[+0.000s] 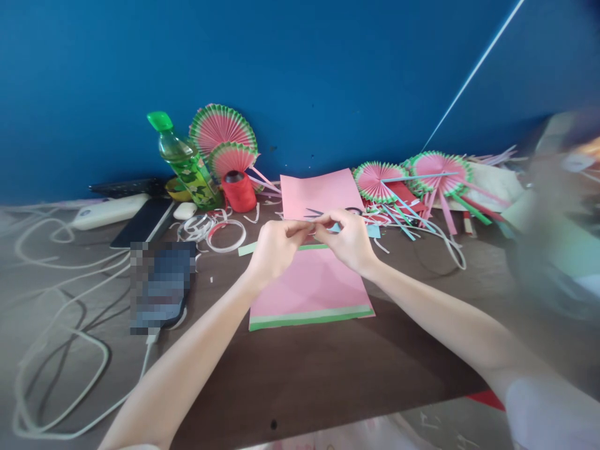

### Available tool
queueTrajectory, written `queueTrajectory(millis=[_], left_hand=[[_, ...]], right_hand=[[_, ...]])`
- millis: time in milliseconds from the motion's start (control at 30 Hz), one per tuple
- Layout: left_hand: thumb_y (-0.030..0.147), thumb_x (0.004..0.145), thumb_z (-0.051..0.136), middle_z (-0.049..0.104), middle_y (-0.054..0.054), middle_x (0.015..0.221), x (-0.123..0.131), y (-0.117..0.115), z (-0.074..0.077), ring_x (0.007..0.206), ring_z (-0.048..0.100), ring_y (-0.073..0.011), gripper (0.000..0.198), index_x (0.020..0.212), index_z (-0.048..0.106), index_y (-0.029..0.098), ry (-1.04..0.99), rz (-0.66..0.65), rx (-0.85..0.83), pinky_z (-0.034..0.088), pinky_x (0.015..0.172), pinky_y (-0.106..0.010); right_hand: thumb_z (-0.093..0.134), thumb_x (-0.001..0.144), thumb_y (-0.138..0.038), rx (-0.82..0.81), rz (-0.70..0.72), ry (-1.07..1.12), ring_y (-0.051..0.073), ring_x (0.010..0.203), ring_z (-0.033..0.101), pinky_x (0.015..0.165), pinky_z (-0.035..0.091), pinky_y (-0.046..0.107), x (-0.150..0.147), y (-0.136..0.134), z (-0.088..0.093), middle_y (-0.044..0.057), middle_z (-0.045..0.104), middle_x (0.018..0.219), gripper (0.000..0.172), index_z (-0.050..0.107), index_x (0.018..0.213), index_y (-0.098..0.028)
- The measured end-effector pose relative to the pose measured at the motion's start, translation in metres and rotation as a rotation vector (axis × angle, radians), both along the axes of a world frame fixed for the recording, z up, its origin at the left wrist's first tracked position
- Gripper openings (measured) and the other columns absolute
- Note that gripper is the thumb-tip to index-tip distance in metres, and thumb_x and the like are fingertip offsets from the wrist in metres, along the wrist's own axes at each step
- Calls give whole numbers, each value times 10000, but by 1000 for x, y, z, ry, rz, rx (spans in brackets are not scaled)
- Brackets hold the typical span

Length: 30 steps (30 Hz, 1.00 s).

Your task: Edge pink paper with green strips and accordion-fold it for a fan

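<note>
My left hand and my right hand meet above the middle of the brown table, fingertips pinched together on a small thing between them that I cannot make out. Under them lies a pink paper sheet with green and white bands along its near edge. A second pink sheet lies just beyond, with scissors partly hidden behind my fingers. A green paper strip sticks out to the left of my left hand.
Pink-and-green folded paper fans lean on the blue wall and lie at the right among loose strips. A green bottle, red thread spool, tape rings, a phone and white cables fill the left.
</note>
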<state>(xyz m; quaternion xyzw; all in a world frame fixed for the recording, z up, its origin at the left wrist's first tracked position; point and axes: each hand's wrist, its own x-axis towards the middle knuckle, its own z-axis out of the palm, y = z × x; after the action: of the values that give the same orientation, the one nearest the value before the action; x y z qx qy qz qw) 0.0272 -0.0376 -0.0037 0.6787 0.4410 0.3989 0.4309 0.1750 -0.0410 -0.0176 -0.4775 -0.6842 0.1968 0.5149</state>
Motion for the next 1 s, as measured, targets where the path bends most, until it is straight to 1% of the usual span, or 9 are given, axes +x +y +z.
queueTrajectory(millis=[200,367,433,500,600,700,800,867,1000], left_hand=[[272,722,658,729,-49,817,-4,5,8,786,678,-185,201,866,723,147,-83,2,-160,548,796,-315],[306,710,673,726,-50,836,-6,6,9,812,673,-184,218,854,724,150,-123,-19,-170,537,826,-317],[291,703,677,726,-44,823,-6,5,9,807,673,-182,214,855,724,148,-134,-21,-180,537,826,-314],[265,701,674,726,-42,805,-5,4,9,787,675,-176,202,854,722,142,-141,-17,-198,540,812,-310],[247,706,666,726,-46,801,-6,5,11,754,679,-173,178,843,720,148,-105,-27,-208,549,752,-297],[250,688,684,727,-61,785,-11,9,14,723,681,-176,174,826,719,150,-47,-57,-240,542,674,-274],[260,674,696,727,-85,785,-16,12,18,712,681,-179,195,821,715,134,-38,-60,-293,531,652,-267],[260,671,697,727,-90,781,-18,13,20,705,678,-176,201,822,715,129,-42,-55,-306,527,651,-262],[249,682,682,727,-66,749,-19,11,23,684,668,-156,191,834,720,141,-51,-90,-308,520,645,-245]], right_hand=[[536,720,-131,-40,58,-3,126,620,592,605,452,250,4,3,4,3,676,688,138,664,695,-176],[563,739,-162,20,123,-95,148,702,622,656,475,267,7,5,5,18,690,768,114,669,774,-186],[563,739,-158,64,117,-145,157,723,626,664,476,273,8,5,5,27,684,767,106,664,757,-186],[544,744,-141,103,113,-185,156,705,623,649,471,270,8,5,5,32,674,740,123,659,724,-181],[534,744,-132,134,102,-208,148,673,613,630,463,263,9,6,4,26,666,708,138,653,695,-182],[551,738,-150,89,62,-157,144,669,612,645,469,265,11,7,5,10,673,710,110,651,714,-189],[546,749,-160,28,38,-85,143,681,619,654,474,266,14,8,7,11,685,738,107,645,716,-183],[538,764,-164,41,69,-81,143,704,624,668,478,268,15,7,8,18,690,766,114,647,737,-180],[549,770,-159,153,164,-172,152,759,629,701,487,278,12,4,7,27,687,805,104,647,795,-185]])
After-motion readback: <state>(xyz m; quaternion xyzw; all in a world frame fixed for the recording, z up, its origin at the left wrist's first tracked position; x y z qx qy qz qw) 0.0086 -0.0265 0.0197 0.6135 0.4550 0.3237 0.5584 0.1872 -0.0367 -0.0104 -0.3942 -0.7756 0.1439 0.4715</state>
